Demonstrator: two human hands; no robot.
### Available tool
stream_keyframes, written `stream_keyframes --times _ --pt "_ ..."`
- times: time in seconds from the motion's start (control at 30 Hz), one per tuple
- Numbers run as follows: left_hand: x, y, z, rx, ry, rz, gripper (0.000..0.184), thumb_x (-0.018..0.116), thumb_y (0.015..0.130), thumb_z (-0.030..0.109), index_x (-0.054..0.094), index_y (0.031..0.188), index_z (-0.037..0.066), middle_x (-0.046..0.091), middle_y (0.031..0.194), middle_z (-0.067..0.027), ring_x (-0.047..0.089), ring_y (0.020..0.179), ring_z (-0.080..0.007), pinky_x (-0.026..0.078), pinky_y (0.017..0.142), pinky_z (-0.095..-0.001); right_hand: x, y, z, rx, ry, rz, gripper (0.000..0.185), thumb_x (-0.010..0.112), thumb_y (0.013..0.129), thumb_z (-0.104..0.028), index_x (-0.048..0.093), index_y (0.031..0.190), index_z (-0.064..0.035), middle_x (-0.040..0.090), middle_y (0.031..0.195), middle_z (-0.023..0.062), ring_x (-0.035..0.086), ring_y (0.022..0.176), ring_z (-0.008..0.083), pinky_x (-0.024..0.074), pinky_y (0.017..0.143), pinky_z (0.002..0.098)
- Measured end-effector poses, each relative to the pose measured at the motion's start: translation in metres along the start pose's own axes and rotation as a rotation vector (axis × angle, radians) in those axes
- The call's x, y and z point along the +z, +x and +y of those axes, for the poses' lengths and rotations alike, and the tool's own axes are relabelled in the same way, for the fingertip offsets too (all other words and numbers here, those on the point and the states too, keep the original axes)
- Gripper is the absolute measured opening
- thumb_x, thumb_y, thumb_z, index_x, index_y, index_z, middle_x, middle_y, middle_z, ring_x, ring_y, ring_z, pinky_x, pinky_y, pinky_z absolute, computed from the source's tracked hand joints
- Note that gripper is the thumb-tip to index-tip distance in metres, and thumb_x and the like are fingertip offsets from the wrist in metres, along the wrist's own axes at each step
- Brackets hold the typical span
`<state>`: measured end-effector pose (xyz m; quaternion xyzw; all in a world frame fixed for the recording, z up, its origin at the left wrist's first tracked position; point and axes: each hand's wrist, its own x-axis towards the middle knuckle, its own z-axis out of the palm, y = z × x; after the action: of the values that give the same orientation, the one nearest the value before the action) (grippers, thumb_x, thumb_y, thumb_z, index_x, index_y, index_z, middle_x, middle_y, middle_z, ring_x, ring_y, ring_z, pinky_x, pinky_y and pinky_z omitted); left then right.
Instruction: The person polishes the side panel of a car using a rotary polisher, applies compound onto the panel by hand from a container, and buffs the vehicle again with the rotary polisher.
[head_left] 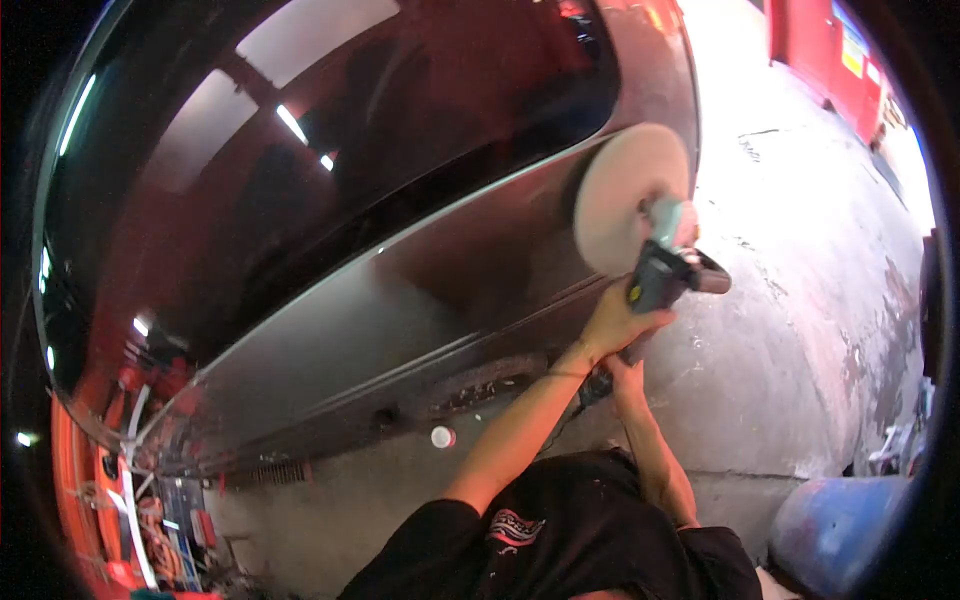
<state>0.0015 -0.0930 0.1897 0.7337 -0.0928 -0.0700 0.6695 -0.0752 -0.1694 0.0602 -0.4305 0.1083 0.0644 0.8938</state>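
A grey power polisher (pixel 660 275) with a large round pale pad (pixel 632 200) is held up against the side of a dark, shiny car (pixel 450 270). The pad lies near the panel's edge, below the rear corner of the dark window (pixel 350 130). Wrapped round the tool's body just behind its head is my left hand (pixel 618 322). Lower down, my right hand (pixel 625 375) is closed on the tool's rear grip. A dark cord hangs from the tool's back end.
A white round lid or cup (pixel 443 437) sits on the floor below the car. At the lower right stands a blue drum (pixel 835 530). Cables and orange-red equipment (pixel 90 500) are at the lower left. A red cabinet (pixel 805 50) is at the upper right.
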Motion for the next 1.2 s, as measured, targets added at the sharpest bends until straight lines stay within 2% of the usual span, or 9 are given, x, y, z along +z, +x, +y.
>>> stream_keyframes --times 0.1,0.33,0.47,0.6,0.73,0.8,0.87,0.97,1.2 --pt "-0.001 0.021 0.013 -0.064 0.226 -0.002 0.070 0.095 0.071 0.039 0.072 0.126 0.002 0.078 0.111 -0.0148 0.075 0.101 -0.0273 0.058 0.094 -0.0404 0.023 0.007 -0.004 0.050 0.200 -0.045 0.034 0.065 0.105 -0.025 0.062 0.131 -0.0021 0.072 0.120 0.0122 0.071 0.111 0.0274 0.0599 0.093 0.0448" --pt "-0.027 -0.016 -0.017 -0.101 0.432 -0.013 0.078 0.094 0.067 0.043 0.072 0.130 0.005 0.079 0.116 -0.0209 0.077 0.109 -0.0401 0.059 0.097 -0.0469 0.012 -0.001 0.086 0.172 0.367 -0.180 0.045 0.056 0.110 -0.036 0.062 0.140 -0.0028 0.070 0.133 0.0132 0.068 0.123 0.0302 0.0566 0.107 0.0500" --pt "-0.070 -0.076 -0.032 -0.132 0.374 0.015 0.089 0.096 0.068 0.047 0.067 0.138 0.001 0.077 0.123 -0.0226 0.076 0.111 -0.0365 0.057 0.100 -0.0443 0.037 -0.038 0.142 0.055 0.096 0.019 0.045 0.070 0.099 -0.019 0.061 0.140 -0.0027 0.070 0.133 0.0107 0.067 0.124 0.0268 0.0548 0.106 0.0448" --pt "-0.125 -0.145 -0.025 -0.136 0.293 0.059 0.091 0.098 0.069 0.047 0.065 0.140 0.001 0.077 0.120 -0.0172 0.074 0.110 -0.0284 0.056 0.102 -0.0406 0.067 -0.078 0.200 0.072 0.105 -0.079 0.056 0.081 0.093 -0.006 0.056 0.143 -0.0020 0.066 0.132 0.0084 0.065 0.121 0.0228 0.0537 0.104 0.0404" --pt "-0.173 -0.214 -0.030 -0.086 0.206 0.111 0.078 0.098 0.073 0.031 0.066 0.137 0.001 0.076 0.123 -0.0115 0.072 0.112 -0.0211 0.056 0.102 -0.0385 0.112 -0.124 0.230 -0.049 -0.104 -0.075 0.056 0.083 0.091 -0.007 0.057 0.140 -0.0017 0.068 0.124 0.0081 0.066 0.119 0.0226 0.0539 0.104 0.0410" --pt "-0.195 -0.247 -0.042 -0.092 0.134 0.151 0.080 0.099 0.073 0.026 0.063 0.139 0.000 0.075 0.126 -0.0105 0.071 0.114 -0.0210 0.056 0.103 -0.0382 0.127 -0.144 0.244 0.005 -0.037 -0.338 0.060 0.086 0.088 -0.006 0.056 0.140 -0.0023 0.068 0.124 0.0079 0.066 0.119 0.0222 0.0537 0.104 0.0408" --pt "-0.207 -0.278 -0.059 -0.028 0.157 0.196 0.073 0.097 0.074 0.025 0.063 0.134 0.000 0.075 0.119 -0.0114 0.072 0.107 -0.0202 0.057 0.098 -0.0381 0.138 -0.168 0.247 0.056 0.036 -0.360 0.056 0.086 0.088 -0.006 0.058 0.136 -0.0021 0.069 0.125 0.0076 0.066 0.119 0.0211 0.0541 0.103 0.0406" --pt "-0.214 -0.308 -0.078 0.023 0.156 0.273 0.065 0.093 0.076 0.022 0.064 0.130 0.000 0.076 0.112 -0.0119 0.072 0.101 -0.0187 0.059 0.092 -0.0374 0.138 -0.182 0.263 0.090 -0.194 -0.523 0.053 0.084 0.091 -0.006 0.057 0.137 -0.0018 0.070 0.127 0.0072 0.066 0.118 0.0189 0.0551 0.101 0.0399" --pt "-0.223 -0.302 -0.073 -0.083 0.131 0.227 0.070 0.095 0.075 0.021 0.063 0.133 0.000 0.075 0.118 -0.0100 0.071 0.105 -0.0187 0.058 0.096 -0.0373 0.141 -0.186 0.274 0.107 0.019 -0.456 0.044 0.082 0.091 -0.004 0.058 0.128 -0.0040 0.070 0.116 0.0073 0.068 0.105 0.0185 0.0582 0.089 0.0389"
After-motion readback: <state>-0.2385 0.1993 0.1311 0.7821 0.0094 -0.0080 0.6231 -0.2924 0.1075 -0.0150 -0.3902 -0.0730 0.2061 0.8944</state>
